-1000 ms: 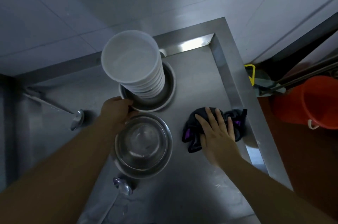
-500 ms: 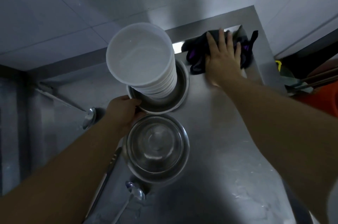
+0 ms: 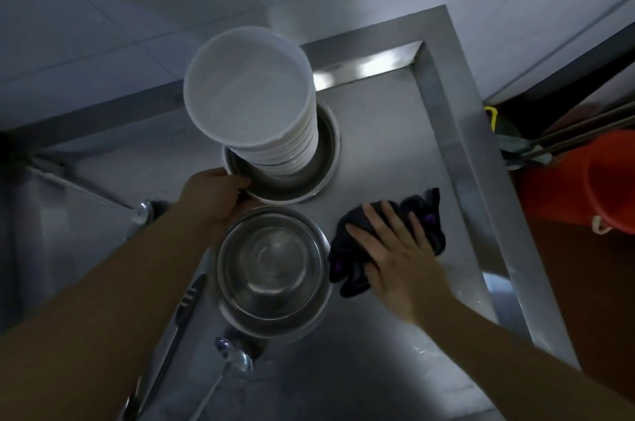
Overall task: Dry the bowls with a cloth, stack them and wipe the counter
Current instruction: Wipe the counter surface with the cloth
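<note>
**Now wiping steel beside the stacked bowls**

Overhead, from the head view, a tall stack of white bowls [image 3: 252, 101], smooth and round with ribbed rims showing down its right side, is standing inside a shallow steel basin [image 3: 311, 176] near the back of the counter. Just in front of it, almost touching, a deeper steel bowl [image 3: 271, 269] is sitting upright, its polished inside catching dull reflections.

The left hand [image 3: 214, 199] is reaching in from the lower left, fingers curling over the near-left rim of the shallow steel basin and gripping it, the forearm lying long across the frame. The right hand [image 3: 395, 255] is lying flat, fingers straight and slightly spread, pressing down on a crumpled dark cloth [image 3: 426, 218] with small purple patches, which is bunching out beyond the fingertips and under the palm, right of the deeper steel bowl.

The counter [image 3: 378, 132] is brushed stainless steel with a raised lip along the back and right edges, and faint pale specks are showing near its front right. Metal tongs [image 3: 178, 314] and a ladle [image 3: 233, 355] are lying at the front left; another ladle bowl [image 3: 142, 212] is resting further left. Pale tiled wall [image 3: 137, 8] is rising behind. Off the right edge an orange bucket [image 3: 580, 180] is standing on a reddish floor, with long handles [image 3: 567, 135] leaning across it
</note>
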`<state>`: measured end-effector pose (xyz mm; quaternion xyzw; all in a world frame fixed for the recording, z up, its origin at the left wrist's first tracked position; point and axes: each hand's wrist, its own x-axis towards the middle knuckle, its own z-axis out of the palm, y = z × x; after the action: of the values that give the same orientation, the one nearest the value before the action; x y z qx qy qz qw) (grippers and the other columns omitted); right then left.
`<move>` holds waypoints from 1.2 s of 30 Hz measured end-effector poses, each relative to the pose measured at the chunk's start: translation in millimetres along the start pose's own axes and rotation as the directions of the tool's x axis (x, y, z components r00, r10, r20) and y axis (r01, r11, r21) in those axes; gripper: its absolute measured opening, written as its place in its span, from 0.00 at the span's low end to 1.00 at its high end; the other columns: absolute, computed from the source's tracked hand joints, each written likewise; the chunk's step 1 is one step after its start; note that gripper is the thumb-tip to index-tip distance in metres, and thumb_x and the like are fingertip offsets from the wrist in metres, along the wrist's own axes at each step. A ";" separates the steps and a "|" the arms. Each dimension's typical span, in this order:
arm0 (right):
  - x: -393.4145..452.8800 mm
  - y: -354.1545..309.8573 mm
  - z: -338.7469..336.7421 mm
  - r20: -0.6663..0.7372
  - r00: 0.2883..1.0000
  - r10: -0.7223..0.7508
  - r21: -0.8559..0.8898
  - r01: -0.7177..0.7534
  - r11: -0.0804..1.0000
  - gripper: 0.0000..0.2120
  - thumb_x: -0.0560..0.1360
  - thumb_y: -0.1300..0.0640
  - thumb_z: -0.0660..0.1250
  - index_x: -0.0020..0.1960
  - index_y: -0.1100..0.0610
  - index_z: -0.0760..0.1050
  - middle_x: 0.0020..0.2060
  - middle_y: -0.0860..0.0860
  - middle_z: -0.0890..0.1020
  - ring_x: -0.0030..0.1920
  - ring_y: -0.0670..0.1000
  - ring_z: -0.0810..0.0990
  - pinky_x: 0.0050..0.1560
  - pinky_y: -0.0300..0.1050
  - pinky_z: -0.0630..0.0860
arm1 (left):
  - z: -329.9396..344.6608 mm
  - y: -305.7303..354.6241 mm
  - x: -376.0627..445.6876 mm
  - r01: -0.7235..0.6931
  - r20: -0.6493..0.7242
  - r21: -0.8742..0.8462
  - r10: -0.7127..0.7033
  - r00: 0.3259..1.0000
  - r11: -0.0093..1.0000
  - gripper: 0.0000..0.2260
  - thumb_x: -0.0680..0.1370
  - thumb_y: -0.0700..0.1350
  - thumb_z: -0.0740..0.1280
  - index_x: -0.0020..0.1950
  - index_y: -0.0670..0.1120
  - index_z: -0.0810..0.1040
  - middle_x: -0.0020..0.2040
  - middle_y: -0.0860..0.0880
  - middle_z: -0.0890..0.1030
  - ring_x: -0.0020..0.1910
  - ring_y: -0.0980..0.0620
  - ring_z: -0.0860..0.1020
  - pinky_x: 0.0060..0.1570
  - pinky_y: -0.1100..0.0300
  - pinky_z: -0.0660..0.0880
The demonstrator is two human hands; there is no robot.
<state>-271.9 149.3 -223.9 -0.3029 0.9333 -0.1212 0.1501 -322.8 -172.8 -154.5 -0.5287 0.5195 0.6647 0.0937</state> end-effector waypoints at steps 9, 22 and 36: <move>-54.7 -15.1 12.9 -0.009 0.997 0.071 0.005 -0.071 0.997 0.32 0.78 0.48 0.61 0.82 0.42 0.62 0.85 0.48 0.57 0.85 0.56 0.53 0.82 0.62 0.49 | 73.2 -7.2 -15.4 -0.020 0.027 0.009 0.020 0.999 1.000 0.07 0.80 0.28 0.65 0.47 0.37 0.80 0.45 0.38 0.84 0.40 0.47 0.85 0.30 0.59 0.82; -122.4 -12.2 32.2 0.026 0.996 0.090 -0.033 -0.089 0.996 0.36 0.78 0.46 0.62 0.85 0.40 0.55 0.86 0.47 0.53 0.85 0.55 0.52 0.83 0.61 0.45 | 142.6 -17.6 -26.1 0.017 0.064 -0.069 -0.013 0.998 0.997 0.07 0.79 0.27 0.65 0.47 0.38 0.78 0.45 0.40 0.83 0.37 0.48 0.84 0.29 0.57 0.83; 15.0 -61.4 19.6 0.005 1.000 0.007 0.000 -0.007 1.000 0.28 0.80 0.49 0.57 0.80 0.46 0.68 0.82 0.52 0.64 0.83 0.60 0.60 0.82 0.62 0.48 | -3.7 -39.2 -45.6 -0.371 0.192 0.851 0.438 0.878 0.372 0.16 0.84 0.53 0.63 0.70 0.51 0.77 0.62 0.49 0.83 0.59 0.46 0.80 0.55 0.56 0.73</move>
<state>-244.1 89.3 -225.7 -0.2998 0.9340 -0.1197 0.1528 -274.8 -139.1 -140.8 -0.2851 0.8975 0.2934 0.1645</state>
